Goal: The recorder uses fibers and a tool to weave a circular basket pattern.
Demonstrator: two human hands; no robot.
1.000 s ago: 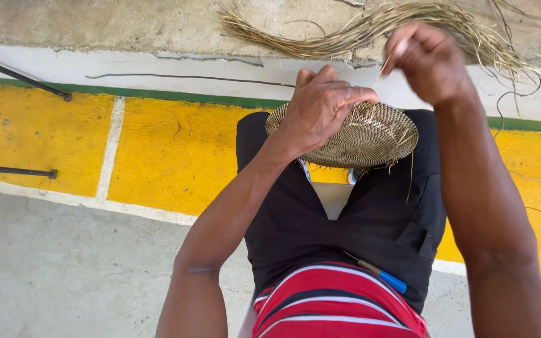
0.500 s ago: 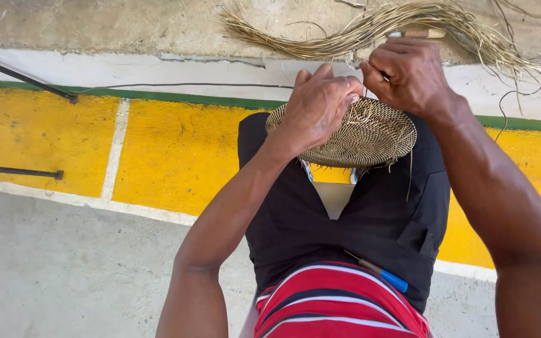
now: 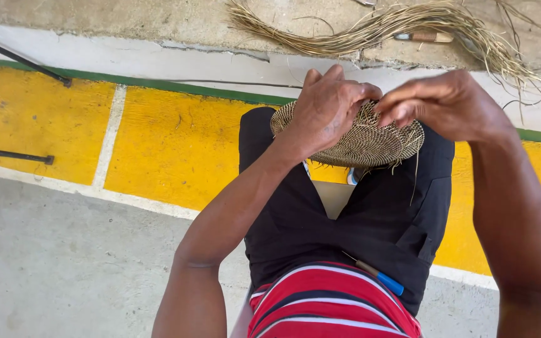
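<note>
both hands [image 3: 380, 106] grip woven disc [image 3: 370, 141] (on lap), yellow floor [image 3: 176, 144].

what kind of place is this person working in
Probably an outdoor spot for hand weaving, on a pavement or yard edge: a concrete floor with a yellow painted band, loose straw fibres on the ground, and a woven disc on the lap.

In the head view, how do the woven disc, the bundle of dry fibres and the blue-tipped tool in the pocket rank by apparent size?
1. Bundle of dry fibres, though it lies farther away.
2. Woven disc, partly covered by the left hand.
3. Blue-tipped tool, partly hidden in the pocket.
</note>
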